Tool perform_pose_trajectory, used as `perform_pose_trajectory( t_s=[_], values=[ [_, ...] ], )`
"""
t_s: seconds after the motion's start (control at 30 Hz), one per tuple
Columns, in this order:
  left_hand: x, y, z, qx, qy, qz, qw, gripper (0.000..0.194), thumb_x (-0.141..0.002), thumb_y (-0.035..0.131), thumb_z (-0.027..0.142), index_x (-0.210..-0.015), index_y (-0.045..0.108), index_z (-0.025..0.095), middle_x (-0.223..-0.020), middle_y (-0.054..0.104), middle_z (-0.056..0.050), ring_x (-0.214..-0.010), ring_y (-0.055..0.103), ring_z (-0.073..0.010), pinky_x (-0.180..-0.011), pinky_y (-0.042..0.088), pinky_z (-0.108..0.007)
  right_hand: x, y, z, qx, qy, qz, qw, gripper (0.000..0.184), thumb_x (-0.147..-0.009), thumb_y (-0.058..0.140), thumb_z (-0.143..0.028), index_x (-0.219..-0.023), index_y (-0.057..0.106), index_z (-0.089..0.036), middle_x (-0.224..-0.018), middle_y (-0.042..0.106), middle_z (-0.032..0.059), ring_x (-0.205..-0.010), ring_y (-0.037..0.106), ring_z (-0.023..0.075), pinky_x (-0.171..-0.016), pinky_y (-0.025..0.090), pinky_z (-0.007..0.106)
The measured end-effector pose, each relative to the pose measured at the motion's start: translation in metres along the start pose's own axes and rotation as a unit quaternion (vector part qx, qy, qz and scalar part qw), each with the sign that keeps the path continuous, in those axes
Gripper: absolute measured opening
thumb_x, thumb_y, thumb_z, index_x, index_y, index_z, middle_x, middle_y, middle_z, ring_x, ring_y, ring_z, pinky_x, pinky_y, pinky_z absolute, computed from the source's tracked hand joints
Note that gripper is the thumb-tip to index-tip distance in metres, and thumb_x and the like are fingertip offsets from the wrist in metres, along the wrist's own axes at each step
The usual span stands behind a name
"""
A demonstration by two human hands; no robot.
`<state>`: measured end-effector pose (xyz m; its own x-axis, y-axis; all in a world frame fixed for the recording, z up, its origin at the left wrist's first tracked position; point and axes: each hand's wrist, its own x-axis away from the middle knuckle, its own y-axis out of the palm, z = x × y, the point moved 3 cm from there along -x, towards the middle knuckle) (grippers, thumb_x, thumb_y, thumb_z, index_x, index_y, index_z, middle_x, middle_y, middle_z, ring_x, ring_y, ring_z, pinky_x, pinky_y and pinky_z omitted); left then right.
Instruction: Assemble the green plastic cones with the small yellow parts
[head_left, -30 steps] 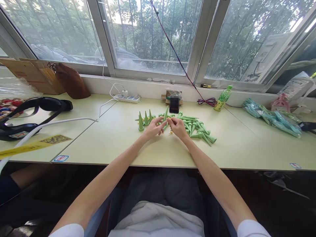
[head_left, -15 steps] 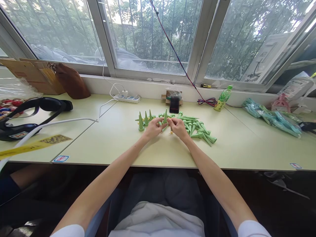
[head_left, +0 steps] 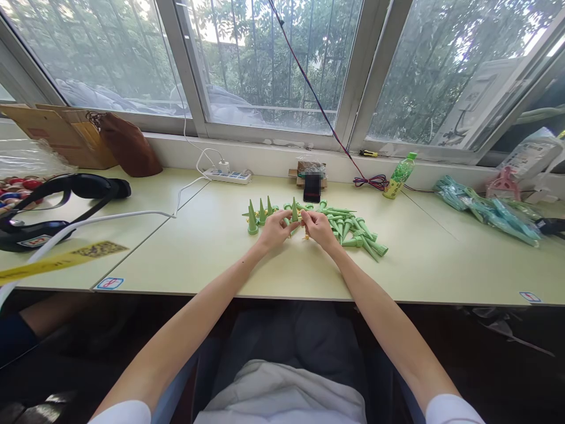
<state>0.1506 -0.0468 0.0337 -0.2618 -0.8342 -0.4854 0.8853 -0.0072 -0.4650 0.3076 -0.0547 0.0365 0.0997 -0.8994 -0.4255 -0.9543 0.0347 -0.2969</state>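
Observation:
A green plastic spike [head_left: 295, 210] points upward between the fingers of my left hand [head_left: 273, 231], which is closed around its wider base. Close by on the right, my right hand [head_left: 320, 229] is closed in a pinch beside the spike; what its fingertips hold is too small to make out. Small yellow-orange pieces [head_left: 306, 237] lie under the right fingertips. Left of my hands, a few spikes stand upright, among them one green spike [head_left: 252, 219]. A loose pile of green spikes [head_left: 353, 228] spreads to the right, partly covered by my right hand.
Behind the hands a phone [head_left: 312, 188] leans on a small box. A green bottle [head_left: 399, 175], a power strip [head_left: 227, 175] and a cable coil [head_left: 372, 182] sit along the window ledge side. A black headset [head_left: 66, 206] and white cable [head_left: 132, 218] occupy the left.
The spike in my left hand has shifted slightly left and down. Both hands stay nearly in place, with the right fingertips still beside the spike.

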Motion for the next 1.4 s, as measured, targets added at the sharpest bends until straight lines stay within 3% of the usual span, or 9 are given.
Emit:
perform_pose_trajectory(
  t_s=[0.27, 0.43, 0.6, 0.73, 0.83, 0.93, 1.2, 1.4],
  values=[
    [0.0, -0.001, 0.002, -0.026, 0.014, 0.016, 0.999, 0.034, -0.083, 0.067, 0.051, -0.087, 0.068, 0.017, -0.097, 0.06, -0.004, -0.056, 0.052, -0.0081, -0.057, 0.046, -0.025, 0.002, -0.001, -0.003, 0.031, 0.02, 0.001, 0.999, 0.059, -0.093, 0.043, -0.063, -0.053, 0.047, -0.021, -0.043, 0.041, -0.0022, -0.044, 0.039, 0.0119, -0.051, 0.034, 0.027],
    [0.001, 0.0, 0.007, -0.029, 0.019, 0.014, 0.999, 0.022, -0.086, 0.065, 0.036, -0.098, 0.068, 0.018, -0.103, 0.061, -0.006, -0.056, 0.052, -0.0066, -0.058, 0.048, -0.024, 0.0, 0.0, 0.0, 0.038, 0.009, 0.013, 0.999, 0.058, -0.095, 0.041, -0.062, -0.055, 0.049, -0.021, -0.043, 0.04, -0.0024, -0.044, 0.038, 0.0118, -0.05, 0.033, 0.027],
    [0.001, 0.003, 0.004, 0.052, -0.073, -0.005, 0.996, 0.042, -0.085, 0.063, 0.023, -0.126, 0.052, 0.021, -0.116, 0.06, -0.008, -0.05, 0.057, -0.005, -0.047, 0.047, -0.021, -0.002, -0.003, 0.004, 0.047, -0.005, 0.049, 0.998, 0.057, -0.094, 0.041, -0.065, -0.06, 0.051, -0.021, -0.046, 0.042, -0.0024, -0.046, 0.04, 0.0123, -0.051, 0.033, 0.026],
    [-0.001, 0.003, -0.001, 0.136, -0.144, 0.0, 0.98, 0.024, -0.09, 0.061, 0.036, -0.105, 0.052, 0.018, -0.092, 0.065, -0.004, -0.046, 0.059, -0.0083, -0.043, 0.048, -0.022, -0.002, -0.004, 0.004, 0.042, -0.015, 0.057, 0.997, 0.058, -0.093, 0.041, -0.069, -0.063, 0.052, -0.02, -0.048, 0.042, -0.0023, -0.048, 0.041, 0.0127, -0.051, 0.033, 0.026],
    [-0.001, 0.005, 0.0, 0.201, -0.198, -0.043, 0.958, 0.032, -0.094, 0.054, 0.05, -0.092, 0.051, 0.018, -0.079, 0.064, -0.003, -0.046, 0.061, -0.0112, -0.042, 0.048, -0.023, -0.003, -0.003, 0.005, 0.035, -0.021, 0.045, 0.998, 0.059, -0.092, 0.042, -0.071, -0.063, 0.051, -0.02, -0.05, 0.044, -0.0018, -0.05, 0.041, 0.0127, -0.051, 0.034, 0.026],
    [0.0, 0.005, 0.005, 0.248, -0.231, -0.073, 0.938, 0.039, -0.093, 0.054, 0.058, -0.095, 0.05, 0.019, -0.081, 0.065, -0.004, -0.05, 0.064, -0.0128, -0.043, 0.049, -0.023, -0.003, -0.002, 0.006, 0.02, -0.023, 0.042, 0.999, 0.058, -0.09, 0.044, -0.072, -0.064, 0.052, -0.02, -0.05, 0.044, -0.0023, -0.05, 0.041, 0.0124, -0.051, 0.034, 0.026],
    [0.003, 0.005, 0.007, 0.267, -0.234, -0.115, 0.928, 0.051, -0.083, 0.063, 0.066, -0.089, 0.054, 0.016, -0.085, 0.066, -0.005, -0.05, 0.062, -0.0096, -0.043, 0.047, -0.021, -0.004, -0.003, 0.01, -0.005, -0.022, 0.036, 0.999, 0.056, -0.09, 0.045, -0.071, -0.066, 0.05, -0.021, -0.05, 0.04, -0.004, -0.048, 0.038, 0.0116, -0.049, 0.033, 0.026],
    [0.003, 0.004, 0.008, 0.254, -0.197, -0.118, 0.94, 0.056, -0.075, 0.069, 0.068, -0.086, 0.054, 0.015, -0.084, 0.065, -0.005, -0.052, 0.061, -0.009, -0.042, 0.045, -0.02, -0.003, -0.003, 0.009, 0.002, -0.007, 0.024, 1.0, 0.055, -0.09, 0.044, -0.073, -0.067, 0.046, -0.023, -0.051, 0.038, -0.0044, -0.048, 0.038, 0.0119, -0.048, 0.033, 0.025]
  ],
)
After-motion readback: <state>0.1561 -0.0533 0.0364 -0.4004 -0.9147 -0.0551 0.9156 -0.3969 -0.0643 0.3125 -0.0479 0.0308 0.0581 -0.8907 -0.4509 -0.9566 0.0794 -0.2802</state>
